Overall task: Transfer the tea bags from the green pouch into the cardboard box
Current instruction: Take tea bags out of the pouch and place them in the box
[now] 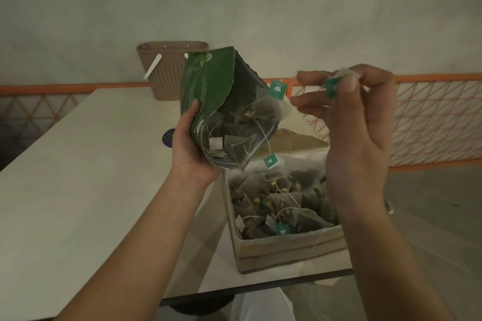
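Observation:
My left hand (pixel 187 143) grips the green pouch (pixel 208 91) from below, tilted with its open mouth toward the right. Several pyramid tea bags show through its clear side, one tea bag (pixel 266 109) poking out of the mouth with a teal tag dangling on a string. My right hand (pixel 357 122) is raised to the right of the pouch, thumb and fingers pinching the teal tag (pixel 331 87) of a tea bag. Below both hands the cardboard box (pixel 289 250) stands open on the table, holding several tea bags.
A white table (pixel 78 177) carries the box near its right front edge. A beige plastic basket (pixel 167 70) stands at the table's far end. An orange mesh railing (pixel 430 117) runs behind. A dark round object (pixel 167 138) lies beside my left hand.

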A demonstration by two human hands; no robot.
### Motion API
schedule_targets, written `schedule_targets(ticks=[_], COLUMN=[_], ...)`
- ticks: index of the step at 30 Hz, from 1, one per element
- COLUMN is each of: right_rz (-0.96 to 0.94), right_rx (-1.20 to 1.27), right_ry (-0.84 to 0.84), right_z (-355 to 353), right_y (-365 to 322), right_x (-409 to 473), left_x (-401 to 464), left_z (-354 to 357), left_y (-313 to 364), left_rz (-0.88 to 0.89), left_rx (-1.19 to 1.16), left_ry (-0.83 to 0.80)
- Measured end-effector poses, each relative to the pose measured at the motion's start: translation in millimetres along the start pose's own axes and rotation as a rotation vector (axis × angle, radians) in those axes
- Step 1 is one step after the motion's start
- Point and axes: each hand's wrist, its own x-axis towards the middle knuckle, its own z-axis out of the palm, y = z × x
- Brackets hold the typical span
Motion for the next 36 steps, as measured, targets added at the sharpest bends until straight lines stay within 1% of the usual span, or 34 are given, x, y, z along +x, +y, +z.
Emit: schedule_targets(ticks=[3,5,7,9,11,14,19,21,24,28,31,33,36], right_rz=[-0.011,0.078,0.203,0.335,0.45,0.514,0.526,0.521,0.47,0.435,0.309,0.276,0.275], right_rx=[0.026,0.036,-0.018,-0.163,-0.362,-0.632,-0.91,-0.961,-0.917,-0.787,-0.79,-0.782,-0.754], right_ry=[0.089,0.144,0.148,0.071,-0.057,-0.222,-0.339,-0.365,-0.341,-0.266,-0.241,-0.251,-0.302], right_z=[-5.7,-10.6,-16.0,-20.4,-23.7,-27.0,-32.6,-31.8,-28.3,-26.8,-21.1,-16.0,-11.8], right_y=[0.4,1.4,3.5,7.8,15.7,27.7,34.5,35.4,37.3,37.8,39.7,42.7,47.6], right_x=[-3.5,-7.1,-11.3,-14.2,-15.5,-16.9,-18.6,-20.0,-24.5,-27.8,-30.0,-32.3,-34.5], left_x=[-3.0,-4.8,-5.6,-6.3,-6.0,-6.8,-8.0,-8.6,-9.6,-10.8,-10.6,-10.4,-10.9], left_z=[6.2,8.8,10.0,10.9,11.1,12.7,14.9,15.3,16.0,15.3,14.6,15.3,16.7], left_y=[0.6,0.8,0.1,-0.5,-0.8,-0.4,1.7,2.4,1.9,2.8,3.7,3.4,3.1], left_rz=[0.009,0.008,0.008,0.012,0.012,0.01,0.021,0.023,0.021,0.024,0.025,0.024,0.026], left_rx=[-0.01,-0.014,-0.019,-0.016,-0.01,-0.014,-0.005,0.001,0.008,0.006,0.015,0.01,0.004], left_ry=[0.01,0.014,0.024,0.034,0.041,0.055,0.064,0.066,0.072,0.075,0.074,0.075,0.071])
